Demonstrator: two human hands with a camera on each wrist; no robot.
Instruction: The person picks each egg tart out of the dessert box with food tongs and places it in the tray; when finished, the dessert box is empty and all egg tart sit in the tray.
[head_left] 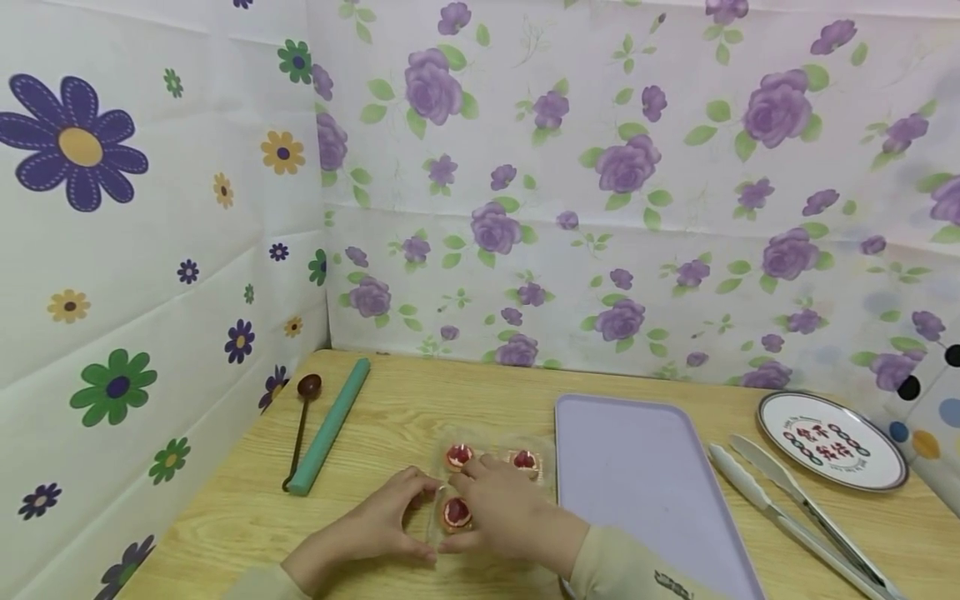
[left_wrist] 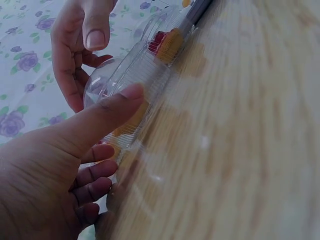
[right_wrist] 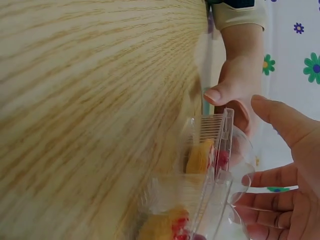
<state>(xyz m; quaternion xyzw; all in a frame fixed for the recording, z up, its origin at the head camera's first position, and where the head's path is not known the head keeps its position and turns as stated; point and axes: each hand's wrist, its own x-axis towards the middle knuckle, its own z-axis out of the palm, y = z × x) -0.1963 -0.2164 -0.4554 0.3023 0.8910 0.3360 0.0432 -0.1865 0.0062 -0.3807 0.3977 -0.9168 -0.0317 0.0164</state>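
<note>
A clear plastic clamshell box (left_wrist: 137, 67) with domed lids lies on the table, several small tarts inside. Three tarts show from the head: one at the far left (head_left: 459, 456), one at the far right (head_left: 525, 461) and one near left (head_left: 456, 514), each with a red topping. Along the box's left side is my left hand (head_left: 375, 517), thumb toward the near corner and fingers toward the far one. My right hand (head_left: 504, 507) lies over the lid with its fingers spread, covering part of the box. Firm contact by the left hand is hard to judge.
A lavender tray (head_left: 637, 475) lies just right of the box. Beyond it are metal tongs (head_left: 802, 517) with pale tips and a white printed plate (head_left: 832, 442). On the left lie a dark ladle (head_left: 303, 417) and a green roll (head_left: 330, 429). Flowered sheets back the table.
</note>
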